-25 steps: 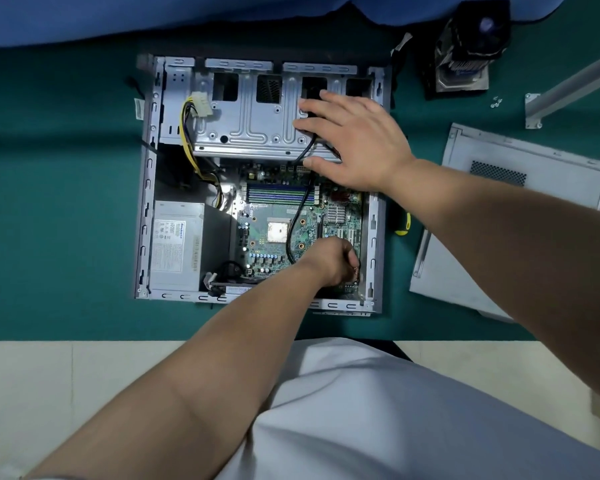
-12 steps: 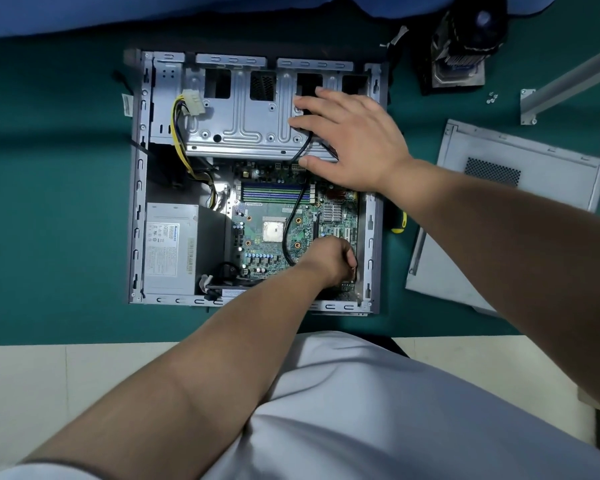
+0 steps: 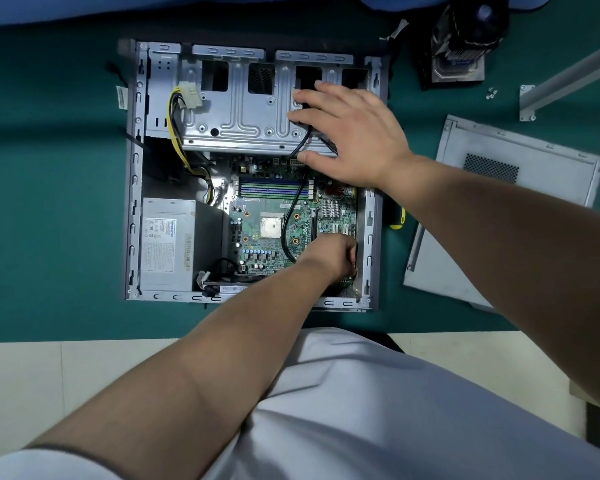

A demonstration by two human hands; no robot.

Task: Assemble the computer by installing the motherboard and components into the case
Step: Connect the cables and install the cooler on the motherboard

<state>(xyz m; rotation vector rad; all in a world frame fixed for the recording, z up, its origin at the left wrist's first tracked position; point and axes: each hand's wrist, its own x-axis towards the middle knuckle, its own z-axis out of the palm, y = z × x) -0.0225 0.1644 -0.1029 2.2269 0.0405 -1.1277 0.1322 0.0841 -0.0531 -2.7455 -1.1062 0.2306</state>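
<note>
While you lean over the green table (image 3: pixel 49 202), both your hands are inside the open computer case (image 3: pixel 132 216).

Your case lies flat on the table, with the green board (image 3: pixel 267 220) sitting inside it on the right and the grey power box (image 3: pixel 167 244) on the left. A grey side panel (image 3: pixel 499 188) lies on the table to the right of the case. Your right hand (image 3: pixel 354 136) is spread wide and flat on the metal drive tray (image 3: pixel 243 123), over a black cable (image 3: pixel 288 223). Your left hand (image 3: pixel 333 254) is curled at the board's near right corner; what it holds is hidden.
</note>
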